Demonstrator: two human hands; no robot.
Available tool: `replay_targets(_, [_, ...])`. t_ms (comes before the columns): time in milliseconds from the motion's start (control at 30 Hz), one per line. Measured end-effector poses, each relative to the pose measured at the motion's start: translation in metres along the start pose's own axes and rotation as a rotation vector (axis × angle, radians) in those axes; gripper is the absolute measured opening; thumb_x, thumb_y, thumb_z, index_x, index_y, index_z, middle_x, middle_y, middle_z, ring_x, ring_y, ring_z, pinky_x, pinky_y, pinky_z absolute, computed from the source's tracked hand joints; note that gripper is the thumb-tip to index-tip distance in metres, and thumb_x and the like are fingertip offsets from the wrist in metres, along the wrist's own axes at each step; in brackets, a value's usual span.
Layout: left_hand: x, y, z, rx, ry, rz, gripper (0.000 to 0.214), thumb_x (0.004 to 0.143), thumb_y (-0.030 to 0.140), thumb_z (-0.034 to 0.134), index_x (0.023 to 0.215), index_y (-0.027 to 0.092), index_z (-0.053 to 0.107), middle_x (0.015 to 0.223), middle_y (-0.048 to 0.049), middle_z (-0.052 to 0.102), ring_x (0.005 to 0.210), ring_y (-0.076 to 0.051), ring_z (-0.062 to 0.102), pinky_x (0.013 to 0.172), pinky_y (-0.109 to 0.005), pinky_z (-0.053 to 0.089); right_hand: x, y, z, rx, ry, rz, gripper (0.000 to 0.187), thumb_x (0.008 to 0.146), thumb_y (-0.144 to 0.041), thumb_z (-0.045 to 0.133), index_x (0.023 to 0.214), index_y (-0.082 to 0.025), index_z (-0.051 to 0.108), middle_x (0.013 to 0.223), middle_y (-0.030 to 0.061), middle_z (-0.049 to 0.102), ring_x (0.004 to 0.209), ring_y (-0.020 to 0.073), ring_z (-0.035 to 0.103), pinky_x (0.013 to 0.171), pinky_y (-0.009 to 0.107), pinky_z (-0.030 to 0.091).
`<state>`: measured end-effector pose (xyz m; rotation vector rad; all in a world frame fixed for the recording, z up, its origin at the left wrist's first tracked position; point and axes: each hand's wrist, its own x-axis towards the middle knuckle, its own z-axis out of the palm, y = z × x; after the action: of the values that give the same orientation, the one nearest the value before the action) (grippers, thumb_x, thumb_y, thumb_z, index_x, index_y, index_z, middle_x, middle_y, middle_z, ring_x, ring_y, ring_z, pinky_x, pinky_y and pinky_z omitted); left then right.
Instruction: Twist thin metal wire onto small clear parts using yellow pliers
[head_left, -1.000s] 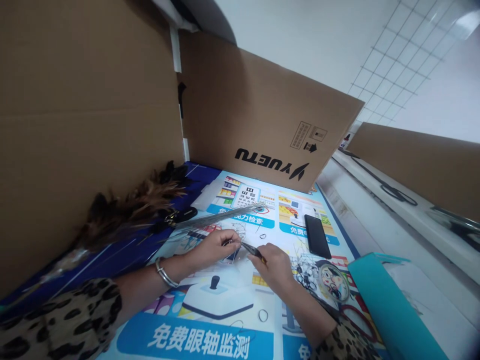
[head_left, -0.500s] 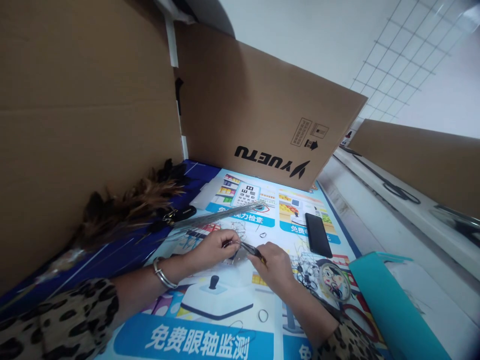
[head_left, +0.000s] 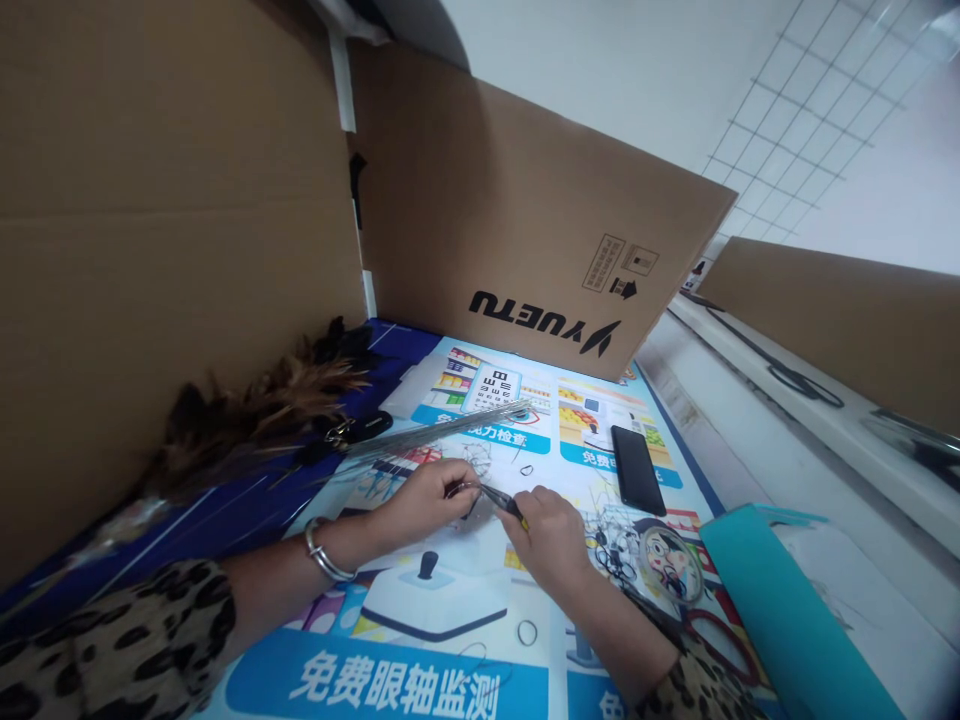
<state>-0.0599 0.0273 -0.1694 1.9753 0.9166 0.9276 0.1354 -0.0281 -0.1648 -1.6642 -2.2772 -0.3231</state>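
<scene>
My left hand (head_left: 433, 500) pinches a thin dark wire ring (head_left: 454, 489) between thumb and fingertips. Wrapped round the handles of the pliers (head_left: 501, 499) is my right hand (head_left: 546, 535), closed. The narrow jaws of the pliers point left and meet the ring at my left fingertips; whether they bite on it is too small to tell. A bundle of straight silvery wires (head_left: 457, 427) lies just beyond my left hand. A small dark loop (head_left: 526, 470) lies past the pliers, and another ring (head_left: 526, 632) lies nearer to me on the printed sheet (head_left: 420, 640).
Cardboard walls (head_left: 525, 200) stand at the back and left. Brown feathers (head_left: 262, 410) lie along the left side. A black phone (head_left: 637, 470), a round container (head_left: 670, 565), tangled dark wire pieces (head_left: 615, 550) and a teal box (head_left: 795, 610) are on the right.
The pliers and my right hand have shifted very slightly; my left hand keeps its pinch in nearly the same place. Nothing else has visibly moved.
</scene>
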Motion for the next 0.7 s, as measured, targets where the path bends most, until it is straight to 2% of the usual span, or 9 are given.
replay_targets(700, [-0.0004,0.0025,-0.0006,0.053,0.013,0.006,0.010,0.072,0.014,0.046,0.065,0.015,0.053,0.059,0.0034,0.049,0.056,-0.010,0.045,0.055,-0.020,0.035,0.0013,-0.0035,-0.0009,0.029,-0.090,0.011,0.028,0.087,-0.042,0.043,0.076,-0.019,0.054,0.074,0.0030,0.058,0.070,0.0153,0.051,0.059,0.024,0.028])
